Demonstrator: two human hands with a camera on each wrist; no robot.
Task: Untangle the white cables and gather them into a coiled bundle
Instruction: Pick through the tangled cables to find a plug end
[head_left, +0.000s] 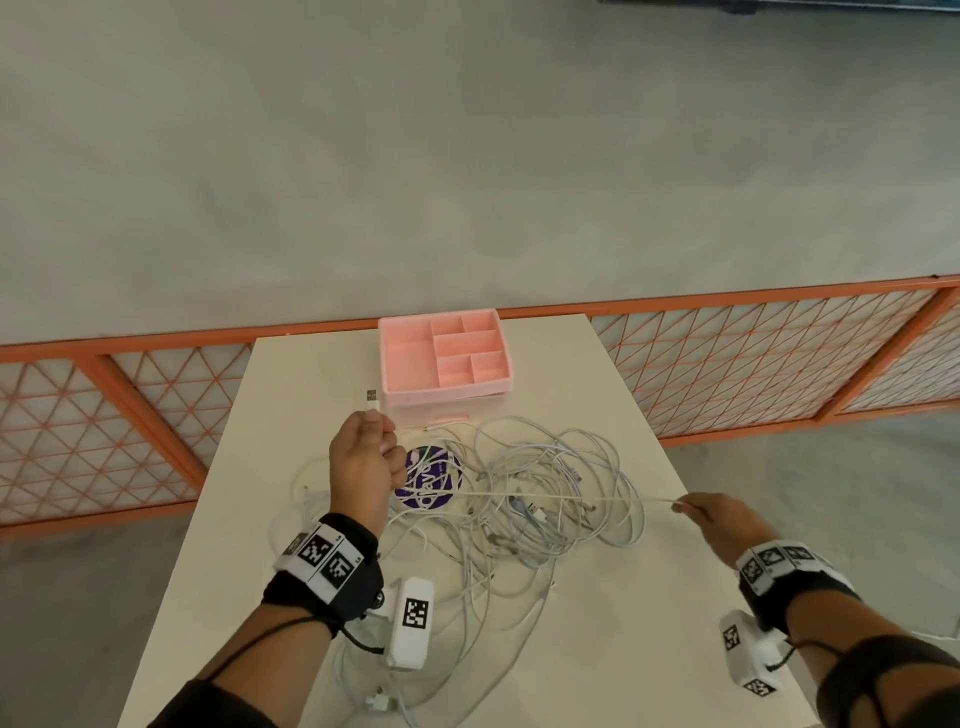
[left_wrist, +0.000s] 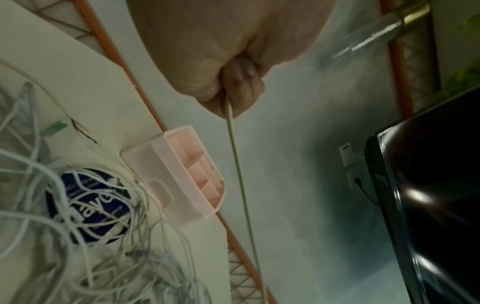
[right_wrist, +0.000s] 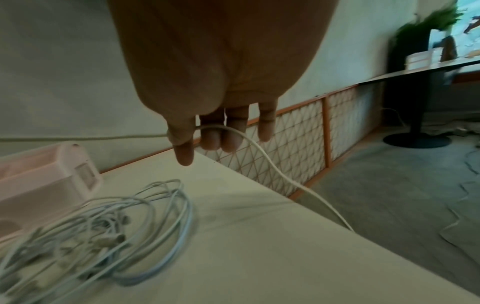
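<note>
We hold one cable (head_left: 545, 498) taut, left hand (head_left: 363, 457) fisted around it, right hand (head_left: 719, 514) pinching; pulling harder could tighten the tangle (head_left: 530, 499).

A white table (head_left: 597, 364) carries a pink compartment tray (head_left: 445, 356) at its far edge, a loose tangle of white cables (head_left: 530, 499) spread across its middle over a round purple disc (head_left: 427, 480), and a white plug adapter (head_left: 378, 702) near its front edge.

On the tabletop (head_left: 597, 374), a round dark-blue sticker (left_wrist: 89, 205) under the white cables (head_left: 540, 488) shows white letters reading roughly "ayc"; its smaller print is illegible.
</note>
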